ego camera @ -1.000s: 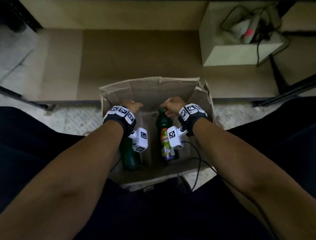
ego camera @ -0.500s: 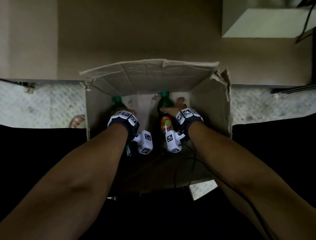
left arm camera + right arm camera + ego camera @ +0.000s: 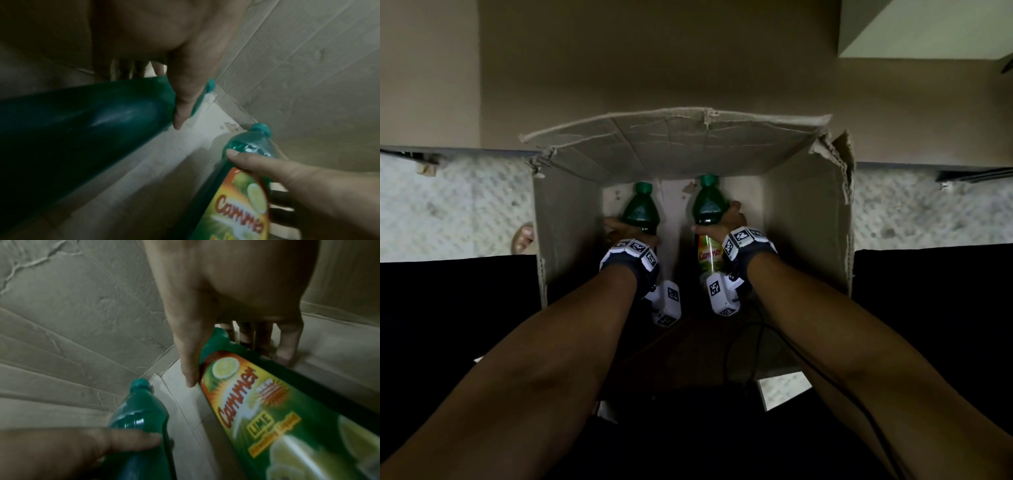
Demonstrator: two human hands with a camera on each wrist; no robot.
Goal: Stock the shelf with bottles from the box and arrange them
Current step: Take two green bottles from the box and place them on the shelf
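Two green bottles with green caps stand inside an open cardboard box (image 3: 808, 219). My left hand (image 3: 625, 234) grips the left bottle (image 3: 639, 209) around its shoulder; the left wrist view shows my thumb (image 3: 183, 97) curled over that bottle (image 3: 82, 121). My right hand (image 3: 726, 222) grips the right bottle (image 3: 708, 205), which carries an orange and green lime label (image 3: 246, 394). In the right wrist view my thumb (image 3: 187, 353) and fingers wrap its upper body. Each wrist view also shows the other hand's bottle (image 3: 246, 146) (image 3: 139, 410).
The box sits on a pale patterned floor (image 3: 448, 205) between my dark trouser legs. Its far flap (image 3: 671, 137) leans toward a beige shelf board (image 3: 654, 68). A pale box corner (image 3: 928, 27) lies at the upper right. A black cable (image 3: 756, 342) trails from my right wrist.
My hands have gone from the bottle caps down to the shoulders and now grip them. The head view has tipped down over the box.
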